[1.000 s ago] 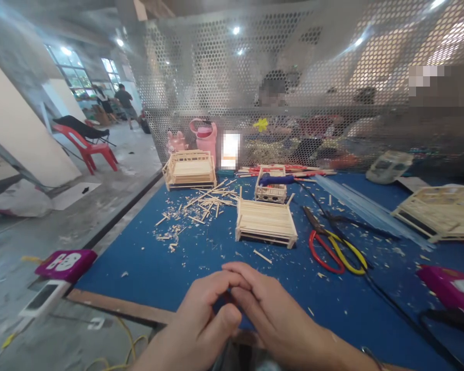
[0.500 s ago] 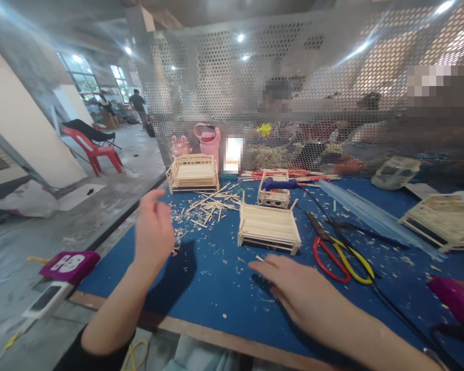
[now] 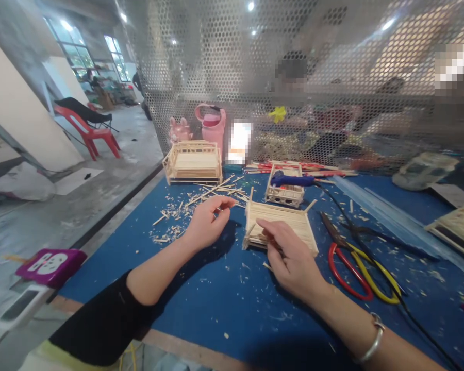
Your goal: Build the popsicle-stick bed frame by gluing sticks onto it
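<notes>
My left hand [image 3: 211, 220] hovers over the mat, left of a small bed-like frame of pale wooden sticks [image 3: 282, 219]. Its fingers are bent, with a gap between thumb and forefinger, and I see nothing held. My right hand [image 3: 296, 255] is at the front of that frame, fingertips over its slatted top and thumb lower and apart. Whether the fingertips touch the slats is unclear, and part of the front edge is hidden behind them. Cut sticks and scraps [image 3: 209, 195] lie scattered behind my left hand.
Behind stand a larger stick frame [image 3: 193, 162] and a small stick crate [image 3: 284, 193] with a blue-handled glue gun [image 3: 294, 180] across it. Red-and-yellow-handled scissors [image 3: 350, 257] and a black cable lie right. Purple power strip [image 3: 50, 267] at left; perforated metal screen [image 3: 216, 67] behind.
My left hand has moved right and inward, toward the stick frame. My right hand has risen from the mat to the frame's front. The view has shifted slightly.
</notes>
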Demonstrator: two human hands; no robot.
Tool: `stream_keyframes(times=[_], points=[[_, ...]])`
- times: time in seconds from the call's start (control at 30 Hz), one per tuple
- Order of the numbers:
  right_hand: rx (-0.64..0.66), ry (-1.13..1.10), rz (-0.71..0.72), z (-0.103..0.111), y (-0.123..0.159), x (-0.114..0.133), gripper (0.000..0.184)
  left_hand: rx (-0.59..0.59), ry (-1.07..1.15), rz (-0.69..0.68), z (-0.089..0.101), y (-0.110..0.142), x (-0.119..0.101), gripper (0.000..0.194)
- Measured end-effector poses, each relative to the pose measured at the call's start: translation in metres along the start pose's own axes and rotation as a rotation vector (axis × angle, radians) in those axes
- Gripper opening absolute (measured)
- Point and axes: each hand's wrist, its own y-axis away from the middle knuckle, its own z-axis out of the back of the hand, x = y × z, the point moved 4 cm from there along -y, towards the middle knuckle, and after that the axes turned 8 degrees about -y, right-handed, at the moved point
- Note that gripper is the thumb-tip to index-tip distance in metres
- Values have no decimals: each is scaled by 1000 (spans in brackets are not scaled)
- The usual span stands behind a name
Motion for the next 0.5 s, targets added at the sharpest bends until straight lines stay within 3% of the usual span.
stream_keyframes(times=[0.17,0.33,0.5], points=[[-82,-18,-83,5,-1,-5,30,233,-128,0,0,10,-16,24],[-88,106,-65,7,-1,-5,27,508,-322,66,-18,22,-21,26],[23,170,-56,6,1,-12,28,514,-276,41,-31,24,-18,12]])
